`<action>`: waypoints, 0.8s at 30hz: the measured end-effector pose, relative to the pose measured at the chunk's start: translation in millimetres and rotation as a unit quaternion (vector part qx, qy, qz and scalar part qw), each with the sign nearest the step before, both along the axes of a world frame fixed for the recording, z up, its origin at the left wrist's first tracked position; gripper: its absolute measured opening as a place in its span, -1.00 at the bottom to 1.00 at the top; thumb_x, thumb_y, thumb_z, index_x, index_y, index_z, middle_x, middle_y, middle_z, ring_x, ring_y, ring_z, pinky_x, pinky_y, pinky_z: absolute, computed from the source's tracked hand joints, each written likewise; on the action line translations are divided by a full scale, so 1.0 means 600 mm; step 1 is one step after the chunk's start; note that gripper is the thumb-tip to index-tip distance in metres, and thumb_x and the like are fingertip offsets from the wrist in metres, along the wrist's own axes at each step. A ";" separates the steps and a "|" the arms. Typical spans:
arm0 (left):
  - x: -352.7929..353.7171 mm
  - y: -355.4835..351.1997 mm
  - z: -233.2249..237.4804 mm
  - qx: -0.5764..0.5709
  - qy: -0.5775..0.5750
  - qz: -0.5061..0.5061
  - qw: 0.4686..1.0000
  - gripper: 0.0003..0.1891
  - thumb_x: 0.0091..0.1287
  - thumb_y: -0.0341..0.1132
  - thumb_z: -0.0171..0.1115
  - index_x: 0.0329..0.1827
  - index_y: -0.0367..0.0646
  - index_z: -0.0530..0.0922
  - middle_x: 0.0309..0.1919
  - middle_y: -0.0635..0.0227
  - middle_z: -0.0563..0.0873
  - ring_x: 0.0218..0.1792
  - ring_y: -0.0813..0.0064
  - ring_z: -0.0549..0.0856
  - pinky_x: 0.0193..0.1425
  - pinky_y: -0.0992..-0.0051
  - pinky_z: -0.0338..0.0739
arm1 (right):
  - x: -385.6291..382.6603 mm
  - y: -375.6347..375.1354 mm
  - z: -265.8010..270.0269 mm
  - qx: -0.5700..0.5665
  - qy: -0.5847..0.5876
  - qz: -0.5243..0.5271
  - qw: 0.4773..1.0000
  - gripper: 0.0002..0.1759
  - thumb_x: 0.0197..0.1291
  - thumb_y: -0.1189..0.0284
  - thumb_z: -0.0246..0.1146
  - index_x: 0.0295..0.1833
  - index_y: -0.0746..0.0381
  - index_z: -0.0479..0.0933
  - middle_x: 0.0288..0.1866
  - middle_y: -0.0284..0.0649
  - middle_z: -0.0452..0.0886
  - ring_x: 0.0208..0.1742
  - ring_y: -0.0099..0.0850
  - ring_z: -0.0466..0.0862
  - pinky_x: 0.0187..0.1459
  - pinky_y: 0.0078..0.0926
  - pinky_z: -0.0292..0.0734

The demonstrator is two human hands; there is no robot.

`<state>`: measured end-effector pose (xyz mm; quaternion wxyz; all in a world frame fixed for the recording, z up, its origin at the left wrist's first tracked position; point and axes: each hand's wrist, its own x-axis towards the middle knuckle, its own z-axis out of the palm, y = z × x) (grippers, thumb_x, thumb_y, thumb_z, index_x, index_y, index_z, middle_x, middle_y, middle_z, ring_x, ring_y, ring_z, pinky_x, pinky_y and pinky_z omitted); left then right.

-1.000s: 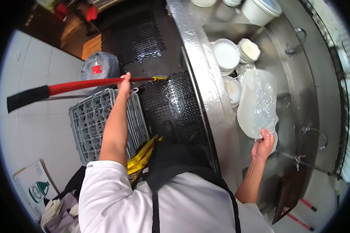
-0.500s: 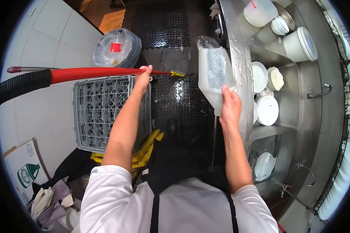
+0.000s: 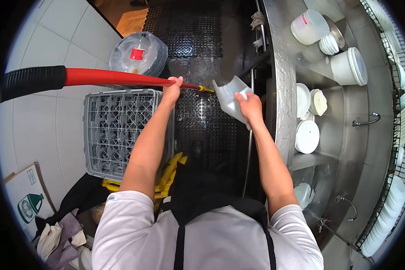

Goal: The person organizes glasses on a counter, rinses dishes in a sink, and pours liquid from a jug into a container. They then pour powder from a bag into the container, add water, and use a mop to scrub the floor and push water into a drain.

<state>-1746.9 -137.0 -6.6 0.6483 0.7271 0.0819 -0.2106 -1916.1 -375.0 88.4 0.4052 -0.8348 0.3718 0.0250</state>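
Note:
My left hand [image 3: 172, 91] is closed around a long red pole [image 3: 117, 77] with a black ribbed grip [image 3: 33, 81] at its near end and a yellow fitting at its far end. My right hand [image 3: 249, 109] grips a translucent white plastic jug with its top cut away [image 3: 229, 102]. The jug is tilted over the dark rubber floor mat [image 3: 200, 119], its open side facing away from me. The pole's yellow end [image 3: 205, 90] lies close to the jug's rim in this view.
A steel sink counter [image 3: 281, 85] runs along the right, with white tubs, lids [image 3: 307, 137] and plates. On the left stand grey dish racks [image 3: 119, 135] and a bag-lined bin [image 3: 155, 56] holding a bottle. Cloths [image 3: 60, 240] and a cardboard box [image 3: 29, 198] sit at lower left.
My right hand has moved left and tilted the jug; the water seen spilling from its mouth no longer shows. My left hand has shifted slightly right with the pole.

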 end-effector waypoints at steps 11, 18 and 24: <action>0.010 -0.020 -0.016 -0.017 -0.027 -0.032 0.999 -0.75 0.41 -0.12 0.27 -0.37 0.04 0.44 -0.44 0.59 0.41 -0.34 0.64 0.36 -0.23 0.51 0.27 | -0.282 -0.056 0.251 -0.156 -0.144 -0.148 0.966 -0.58 0.34 0.20 0.29 -0.11 0.43 0.54 -0.27 -0.21 0.62 -0.24 -0.47 0.49 -0.14 -0.38 0.47; 0.028 -0.033 -0.003 -0.009 -0.020 -0.085 0.996 -0.76 0.36 -0.16 0.35 -0.34 -0.03 0.49 -0.37 0.56 0.51 -0.24 0.62 0.44 -0.07 0.49 0.36 | -0.641 -0.039 0.324 -0.280 0.062 -0.332 0.899 -0.54 0.27 0.14 0.34 -0.25 0.36 0.40 -0.40 -0.07 0.51 -0.33 -0.32 0.47 -0.17 -0.29 0.45; 0.049 -0.114 0.200 -0.234 -0.280 -0.194 0.911 -0.81 0.41 -0.28 0.27 -0.16 -0.25 0.56 -0.18 0.35 0.68 -0.07 0.50 0.66 0.06 0.44 0.53 | -0.741 -0.077 0.245 -0.375 0.290 -0.353 0.807 -0.59 0.18 0.16 0.39 -0.17 0.33 0.54 -0.25 -0.01 0.64 -0.23 -0.15 0.60 -0.09 -0.24 0.50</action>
